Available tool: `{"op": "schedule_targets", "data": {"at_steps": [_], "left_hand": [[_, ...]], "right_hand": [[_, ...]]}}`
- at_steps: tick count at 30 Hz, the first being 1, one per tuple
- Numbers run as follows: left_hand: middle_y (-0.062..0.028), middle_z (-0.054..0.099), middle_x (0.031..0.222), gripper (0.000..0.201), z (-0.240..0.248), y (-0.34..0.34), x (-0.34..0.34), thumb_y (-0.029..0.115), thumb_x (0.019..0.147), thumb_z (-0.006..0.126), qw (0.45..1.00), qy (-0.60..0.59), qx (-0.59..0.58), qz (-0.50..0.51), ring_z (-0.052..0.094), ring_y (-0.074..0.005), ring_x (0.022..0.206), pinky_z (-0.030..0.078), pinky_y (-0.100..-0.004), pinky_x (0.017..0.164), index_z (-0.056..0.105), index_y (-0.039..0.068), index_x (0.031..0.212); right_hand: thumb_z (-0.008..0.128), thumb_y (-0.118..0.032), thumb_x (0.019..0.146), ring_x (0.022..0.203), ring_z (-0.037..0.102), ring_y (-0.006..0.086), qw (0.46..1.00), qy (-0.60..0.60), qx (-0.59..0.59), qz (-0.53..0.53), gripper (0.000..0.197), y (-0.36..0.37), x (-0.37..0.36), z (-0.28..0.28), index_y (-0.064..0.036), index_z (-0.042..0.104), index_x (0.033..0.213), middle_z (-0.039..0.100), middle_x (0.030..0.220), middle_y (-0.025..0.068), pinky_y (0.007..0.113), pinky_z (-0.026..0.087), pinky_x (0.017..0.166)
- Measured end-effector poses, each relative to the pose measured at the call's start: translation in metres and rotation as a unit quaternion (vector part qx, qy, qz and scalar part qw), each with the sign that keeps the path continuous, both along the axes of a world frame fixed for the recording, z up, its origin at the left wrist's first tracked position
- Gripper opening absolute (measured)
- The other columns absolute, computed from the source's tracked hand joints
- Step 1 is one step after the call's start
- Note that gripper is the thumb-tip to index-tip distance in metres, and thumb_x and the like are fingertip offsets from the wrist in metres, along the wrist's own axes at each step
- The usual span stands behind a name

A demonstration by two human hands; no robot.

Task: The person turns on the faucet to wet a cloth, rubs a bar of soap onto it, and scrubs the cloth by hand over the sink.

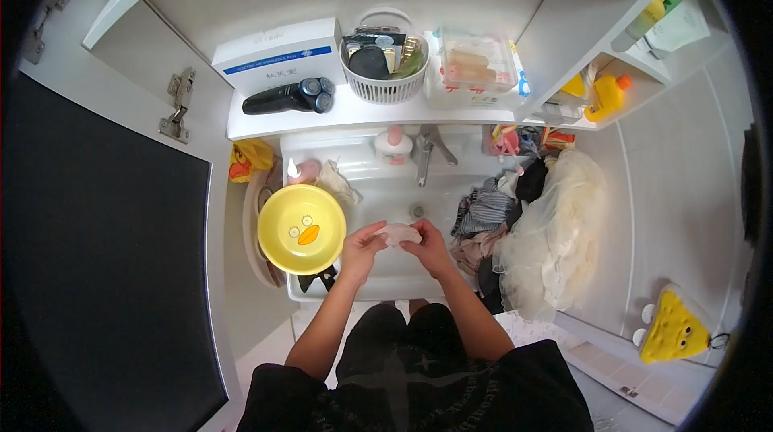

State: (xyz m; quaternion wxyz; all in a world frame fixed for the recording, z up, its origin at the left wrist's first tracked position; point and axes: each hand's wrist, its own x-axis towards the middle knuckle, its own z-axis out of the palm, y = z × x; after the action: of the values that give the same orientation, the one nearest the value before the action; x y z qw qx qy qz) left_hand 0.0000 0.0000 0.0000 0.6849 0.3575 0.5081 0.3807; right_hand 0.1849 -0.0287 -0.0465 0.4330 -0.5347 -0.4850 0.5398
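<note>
We pinch a small pale pink cloth [399, 234] between the fingers of our left hand [364, 252] at one end and our right hand [430, 248] at the other. It hangs bunched over the white sink [370, 194], nearer the front edge than the back, with the drain [417, 211] just beyond it. To our left, a yellow basin [282, 255] with a duck face sits over the sink's left edge; something dark [317, 280] lies by the front left corner. Near the back left corner we see a pink pump bottle [303, 172] and a crumpled off-white cloth [339, 183]. A white bottle with a pink top [394, 147] stands at the back edge, beside the faucet [426, 155]. Along the right edge we have a striped grey garment [486, 208], a dusty pink one [481, 248] and a heap of cream tulle [555, 243]. Behind the back edge, the shelf [370, 114] carries a black shaver [282, 98] and a grey basket [388, 87].
</note>
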Motion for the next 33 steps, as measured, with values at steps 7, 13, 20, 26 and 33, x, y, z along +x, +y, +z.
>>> {"op": "schedule_targets", "data": {"at_steps": [7, 13, 20, 26, 33], "left_hand": [[-0.0048, 0.063, 0.107, 0.035, 0.011, -0.001, -0.008, 0.003, 0.088, 0.066, 0.987, -0.125, -0.086, 0.049, 0.061, -0.0144, 0.096, 0.052, -0.0283, 0.083, 0.06, 0.003, 0.123], [-0.006, 0.052, 0.129, 0.052, 0.018, -0.011, 0.003, 0.009, 0.09, 0.065, 0.991, -0.097, -0.078, -0.043, 0.057, -0.0151, 0.107, 0.05, -0.0309, 0.087, 0.045, 0.011, 0.138], [-0.0062, 0.057, 0.122, 0.041, -0.016, -0.006, -0.001, 0.034, 0.098, 0.048, 0.909, -0.333, -0.25, -0.002, 0.059, -0.0205, 0.104, 0.05, -0.041, 0.089, 0.048, 0.01, 0.131], [-0.0057, 0.06, 0.108, 0.044, -0.028, 0.003, 0.012, 0.045, 0.092, 0.051, 0.906, -0.327, -0.267, 0.017, 0.059, -0.0226, 0.092, 0.052, -0.0369, 0.074, 0.054, 0.01, 0.118], [-0.0046, 0.059, 0.103, 0.039, -0.054, 0.016, 0.029, 0.045, 0.092, 0.053, 0.889, -0.357, -0.284, 0.041, 0.058, -0.0211, 0.089, 0.045, -0.0276, 0.054, 0.055, 0.011, 0.111]], "right_hand": [[0.051, -0.016, 0.096, 0.07, 0.058, 0.0142, 0.949, 0.261, -0.158, -0.081, 0.027, 0.001, -0.009, 0.065, -0.0068, 0.047, 0.121, 0.06, 0.092, 0.0063, 0.027, 0.046, 0.054], [0.05, -0.021, 0.099, 0.067, 0.056, 0.0123, 0.958, 0.231, -0.151, -0.075, 0.03, -0.004, -0.021, 0.054, -0.0081, 0.046, 0.125, 0.06, 0.09, 0.0047, 0.026, 0.043, 0.051], [0.059, -0.018, 0.093, 0.071, 0.057, 0.016, 0.977, -0.203, 0.056, 0.023, 0.036, -0.008, -0.021, 0.065, -0.0081, 0.053, 0.126, 0.058, 0.094, 0.0078, 0.027, 0.046, 0.06], [0.064, -0.017, 0.083, 0.094, 0.058, 0.0325, 0.879, -0.426, 0.094, -0.194, 0.052, 0.025, 0.016, 0.079, -0.0162, 0.05, 0.133, 0.052, 0.116, 0.0171, 0.041, 0.051, 0.078], [0.064, -0.022, 0.083, 0.096, 0.059, 0.0316, 0.823, -0.496, 0.188, -0.201, 0.053, 0.112, 0.045, 0.103, -0.0186, 0.05, 0.134, 0.051, 0.117, 0.0152, 0.042, 0.052, 0.074]]}}
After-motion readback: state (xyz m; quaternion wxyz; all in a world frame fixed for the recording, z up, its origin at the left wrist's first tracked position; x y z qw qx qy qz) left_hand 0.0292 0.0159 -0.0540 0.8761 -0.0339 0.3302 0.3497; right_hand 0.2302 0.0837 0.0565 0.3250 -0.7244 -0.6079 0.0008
